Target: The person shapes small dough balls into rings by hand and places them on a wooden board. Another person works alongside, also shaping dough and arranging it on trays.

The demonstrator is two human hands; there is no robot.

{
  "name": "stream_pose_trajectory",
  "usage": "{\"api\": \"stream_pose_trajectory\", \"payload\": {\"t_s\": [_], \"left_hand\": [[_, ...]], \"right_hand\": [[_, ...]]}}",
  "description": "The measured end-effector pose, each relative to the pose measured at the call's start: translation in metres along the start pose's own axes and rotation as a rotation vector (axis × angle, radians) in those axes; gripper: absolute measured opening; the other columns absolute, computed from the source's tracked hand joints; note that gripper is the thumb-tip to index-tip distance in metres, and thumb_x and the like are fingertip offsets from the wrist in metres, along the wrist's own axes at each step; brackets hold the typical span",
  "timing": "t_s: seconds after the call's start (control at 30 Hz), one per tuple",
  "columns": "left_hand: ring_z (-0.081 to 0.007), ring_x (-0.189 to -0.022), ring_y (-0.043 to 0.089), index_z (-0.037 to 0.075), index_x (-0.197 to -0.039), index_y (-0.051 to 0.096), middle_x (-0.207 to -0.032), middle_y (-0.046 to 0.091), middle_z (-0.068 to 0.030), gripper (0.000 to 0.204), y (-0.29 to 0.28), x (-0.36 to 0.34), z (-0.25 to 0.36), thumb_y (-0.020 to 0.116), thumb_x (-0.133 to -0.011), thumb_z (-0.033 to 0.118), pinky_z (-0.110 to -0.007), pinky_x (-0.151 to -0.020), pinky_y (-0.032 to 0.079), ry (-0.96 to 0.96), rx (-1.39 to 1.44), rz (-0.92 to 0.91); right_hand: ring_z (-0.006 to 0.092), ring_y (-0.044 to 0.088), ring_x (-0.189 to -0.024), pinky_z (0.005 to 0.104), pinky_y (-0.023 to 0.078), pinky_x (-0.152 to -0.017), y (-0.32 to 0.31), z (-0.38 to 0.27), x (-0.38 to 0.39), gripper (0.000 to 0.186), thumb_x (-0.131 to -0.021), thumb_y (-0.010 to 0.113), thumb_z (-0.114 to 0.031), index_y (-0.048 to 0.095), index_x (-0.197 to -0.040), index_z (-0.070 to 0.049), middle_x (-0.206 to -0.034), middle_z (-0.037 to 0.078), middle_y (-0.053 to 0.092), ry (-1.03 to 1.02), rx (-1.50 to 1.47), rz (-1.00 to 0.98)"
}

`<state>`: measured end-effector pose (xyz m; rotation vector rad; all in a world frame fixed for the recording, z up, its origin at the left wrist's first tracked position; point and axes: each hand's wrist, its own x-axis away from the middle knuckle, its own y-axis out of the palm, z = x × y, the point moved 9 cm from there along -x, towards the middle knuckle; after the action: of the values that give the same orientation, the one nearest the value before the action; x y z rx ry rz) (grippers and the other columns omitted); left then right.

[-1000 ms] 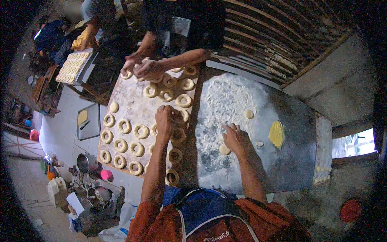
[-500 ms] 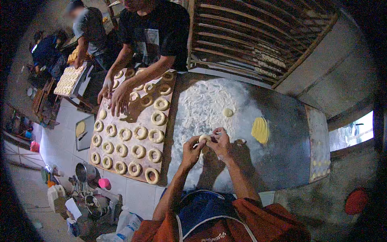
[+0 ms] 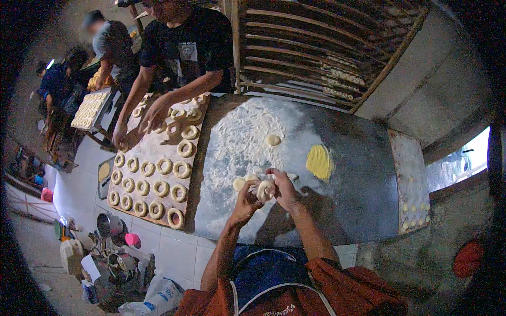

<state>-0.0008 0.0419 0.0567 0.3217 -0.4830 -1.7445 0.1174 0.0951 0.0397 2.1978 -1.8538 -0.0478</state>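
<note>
1. In the head view, we find the dough ring point(image 3: 265, 191) raised over the floured table point(image 3: 363, 203), to the right of our left hand point(image 3: 246, 204) and to the left of our right hand point(image 3: 288, 194). Both touch it, so neither is nearer.
2. Our left fingers curl around its left side. Our right hand is looser, its forefinger reaching past the ring while the rest seem to steady the right side.
3. Being round, the ring has no clear long axis; its hole tips up towards us.
4. The board point(image 3: 152, 146) of similar rings lies well to the left, on our left hand's side. A round dough piece point(image 3: 240, 184) sits just beyond the left fingers.
5. We notice pale lettering on our red-and-blue garment point(image 3: 274, 263), a print on the co-worker's dark shirt point(image 3: 213, 42) and blue lettering on a white bag point(image 3: 158, 297).
</note>
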Motion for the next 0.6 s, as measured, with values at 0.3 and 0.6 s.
{"api": "stream_pose_trajectory", "payload": {"t_s": [0.3, 0.6], "left_hand": [[-0.0200, -0.085, 0.057, 0.009, -0.098, 0.047, -0.098, 0.052, -0.0067, 0.023, -0.010, -0.008, -0.008, 0.049, -0.093, 0.032, -0.034, -0.063, 0.051, 0.158, -0.456, 0.336], [-0.0324, -0.057, 0.058, 0.007, -0.081, 0.050, -0.073, 0.060, -0.0081, 0.032, -0.052, -0.007, 0.000, 0.044, -0.093, 0.037, -0.041, -0.052, 0.045, 0.029, -0.484, 0.523]], "right_hand": [[0.0180, 0.055, -0.060, 0.0315, 0.048, -0.068, -0.009, 0.034, 0.016, 0.046, -0.098, 0.038, -0.041, 0.061, -0.083, -0.004, -0.066, 0.007, 0.056, 0.092, 0.203, -0.020], [0.0176, 0.054, -0.066, 0.0340, 0.043, -0.060, 0.020, 0.056, 0.005, 0.052, -0.095, 0.043, -0.049, 0.061, -0.092, 0.000, -0.069, 0.005, 0.059, -0.014, 0.407, 0.177]]}}
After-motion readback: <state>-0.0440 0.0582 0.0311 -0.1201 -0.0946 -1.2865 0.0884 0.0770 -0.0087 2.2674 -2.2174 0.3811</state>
